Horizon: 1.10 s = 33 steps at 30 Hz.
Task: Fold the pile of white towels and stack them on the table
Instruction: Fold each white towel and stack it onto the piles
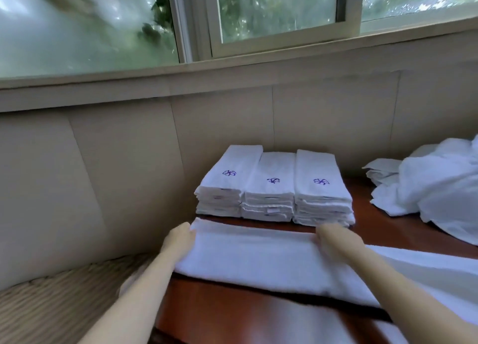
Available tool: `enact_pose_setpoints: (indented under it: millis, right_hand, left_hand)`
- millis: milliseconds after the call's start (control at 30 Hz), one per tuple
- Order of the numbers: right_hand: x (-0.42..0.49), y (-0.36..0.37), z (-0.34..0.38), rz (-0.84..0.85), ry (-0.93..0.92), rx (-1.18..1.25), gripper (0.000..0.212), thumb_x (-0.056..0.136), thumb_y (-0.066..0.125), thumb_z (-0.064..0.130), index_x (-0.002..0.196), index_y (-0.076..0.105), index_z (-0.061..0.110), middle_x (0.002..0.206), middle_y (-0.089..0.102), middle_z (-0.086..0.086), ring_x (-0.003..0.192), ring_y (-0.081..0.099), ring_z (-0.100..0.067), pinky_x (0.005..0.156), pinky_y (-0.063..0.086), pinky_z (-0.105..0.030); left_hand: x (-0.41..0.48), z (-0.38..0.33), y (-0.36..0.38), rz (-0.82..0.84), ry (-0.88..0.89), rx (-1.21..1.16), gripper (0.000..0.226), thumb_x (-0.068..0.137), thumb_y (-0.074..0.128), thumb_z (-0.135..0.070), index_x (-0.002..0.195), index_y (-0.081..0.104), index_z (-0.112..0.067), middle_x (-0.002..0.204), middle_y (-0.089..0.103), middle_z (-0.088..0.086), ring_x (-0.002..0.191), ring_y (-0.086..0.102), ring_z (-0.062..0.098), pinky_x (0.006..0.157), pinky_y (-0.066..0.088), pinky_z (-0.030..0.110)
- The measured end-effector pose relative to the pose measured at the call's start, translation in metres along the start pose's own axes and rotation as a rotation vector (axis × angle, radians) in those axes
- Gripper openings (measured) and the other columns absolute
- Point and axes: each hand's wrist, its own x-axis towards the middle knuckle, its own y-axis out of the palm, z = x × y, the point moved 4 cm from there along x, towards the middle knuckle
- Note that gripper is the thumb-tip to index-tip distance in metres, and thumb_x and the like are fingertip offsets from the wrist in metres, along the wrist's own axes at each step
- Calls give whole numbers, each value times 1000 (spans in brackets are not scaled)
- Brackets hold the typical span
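Observation:
A white towel point(253, 258) lies folded lengthwise across the reddish-brown table point(219, 315). My left hand point(181, 236) grips its far left corner. My right hand point(333, 237) grips the far edge further right; it is blurred, so the fingers are hard to read. Just behind the towel stand three side-by-side stacks of folded white towels point(274, 188), each topped with a purple emblem. A loose pile of unfolded white towels point(434, 186) lies at the right of the table.
A beige panelled wall point(116, 162) runs behind and left of the table, under a window sill point(232, 72). A woven mat surface point(59, 299) lies at lower left, beside the table edge.

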Motion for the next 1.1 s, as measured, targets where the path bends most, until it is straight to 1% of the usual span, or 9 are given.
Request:
enact_pose_setpoints:
  millis: [133, 267, 533, 667, 733, 833, 900, 1000, 1100]
  right_hand:
    - [8, 21, -13, -191, 118, 54, 36, 88, 47, 58, 86, 46, 22, 108, 62, 1, 100, 59, -23, 71, 38, -31]
    - [-6, 19, -32, -282, 175, -33, 54, 83, 44, 69, 101, 53, 19, 108, 61, -1, 103, 57, -26, 77, 39, -34]
    - [-95, -19, -169, -180, 374, -141, 25, 95, 40, 33, 110, 50, 15, 118, 53, -6, 111, 49, -29, 78, 36, -36]
    - [-168, -39, -253, -39, 450, -213, 26, 93, 40, 16, 118, 49, 15, 126, 52, -7, 118, 50, -25, 90, 42, -33]
    - [-193, -52, -268, 78, 389, -153, 25, 87, 42, 7, 104, 55, 19, 117, 58, -4, 112, 53, -23, 83, 40, -30]
    - [-218, -72, -284, 315, 362, 186, 30, 71, 40, -5, 74, 58, 19, 80, 56, -1, 79, 55, -19, 66, 39, -29]
    - [-230, -80, -298, 393, 479, 379, 23, 75, 45, -2, 77, 63, 12, 73, 59, -4, 66, 58, -19, 61, 46, -28]
    - [-229, -82, -321, 185, 644, 374, 17, 88, 51, 12, 73, 57, 7, 68, 56, -7, 57, 56, -21, 53, 49, -27]
    - [-220, -67, -329, -68, 720, 179, 21, 97, 46, 24, 86, 55, 9, 92, 63, -12, 85, 60, -28, 67, 43, -28]
  left_hand:
    - [7, -13, 17, -67, -68, 420, 27, 99, 32, -26, 119, 46, -15, 123, 57, 6, 111, 57, 26, 77, 41, 32]
    - [-7, -63, 36, -158, 139, 840, 39, 92, 46, -16, 129, 39, -22, 130, 44, 3, 119, 46, 22, 90, 41, 33]
    - [-110, -218, 154, 198, 716, 220, 36, 100, 33, -28, 132, 49, -29, 129, 49, 1, 120, 46, 24, 100, 36, 36]
    - [-119, -222, 155, 213, 742, 159, 36, 100, 37, -33, 134, 50, -30, 134, 49, -3, 124, 46, 20, 102, 33, 31]
    - [-122, -217, 152, 260, 768, 123, 33, 100, 40, -32, 131, 53, -30, 133, 50, -5, 123, 46, 17, 102, 33, 30]
    - [-132, -210, 148, 295, 826, 36, 26, 98, 50, -27, 121, 61, -26, 123, 56, -11, 117, 50, 13, 100, 35, 28]
    - [-135, -208, 143, 290, 817, -35, 18, 95, 56, -23, 108, 67, -24, 112, 62, -11, 108, 54, 12, 96, 39, 28]
    - [-136, -216, 137, 222, 765, -20, 14, 94, 55, -21, 84, 62, -28, 94, 65, -7, 95, 58, 16, 84, 44, 33]
    - [-134, -229, 143, 139, 680, 91, 18, 98, 46, -22, 83, 56, -24, 98, 63, -3, 95, 56, 20, 80, 46, 35]
